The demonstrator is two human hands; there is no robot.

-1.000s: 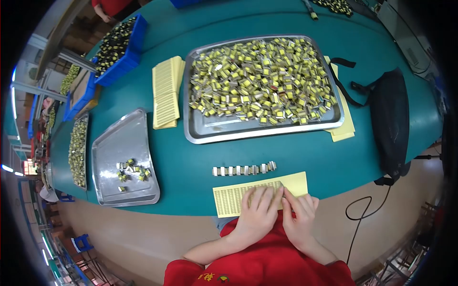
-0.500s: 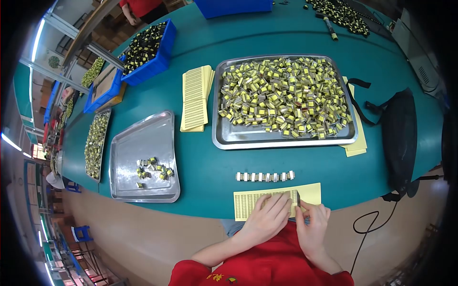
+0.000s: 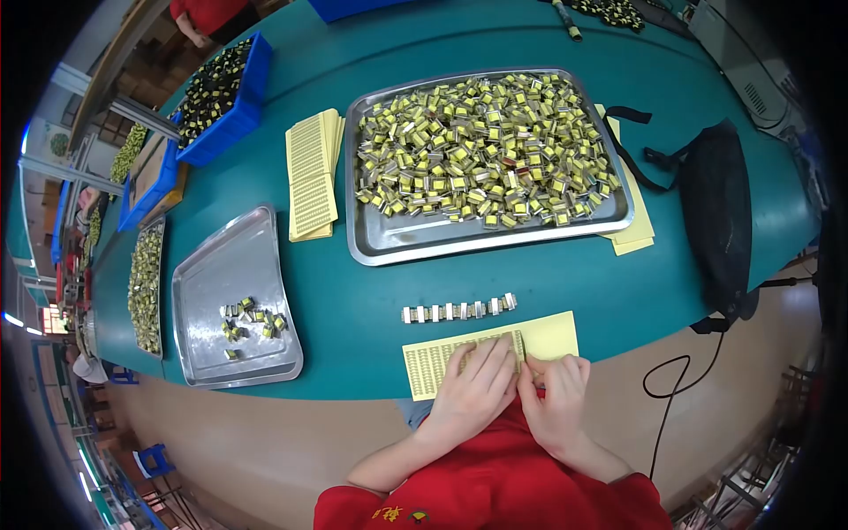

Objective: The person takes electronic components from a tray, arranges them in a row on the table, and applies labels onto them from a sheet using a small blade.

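Resting left hand (image 3: 477, 380) on one yellow label sheet (image 3: 548, 336), 5 o'clock; right hand (image 3: 554, 397), finger and thumb together, at its near edge. Either grip's contents: cannot tell. Component row (image 3: 462, 311): one, just beyond. Metal trays (image 3: 230, 287): three (1, 9, 9 o'clock).

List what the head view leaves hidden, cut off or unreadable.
In the head view:
Yellow printed sheet: marks too small to read; left hand covers part.
Right hand: turned so that it hides whatever it may pinch.
Far blue bin: upper part cut off by the top edge.
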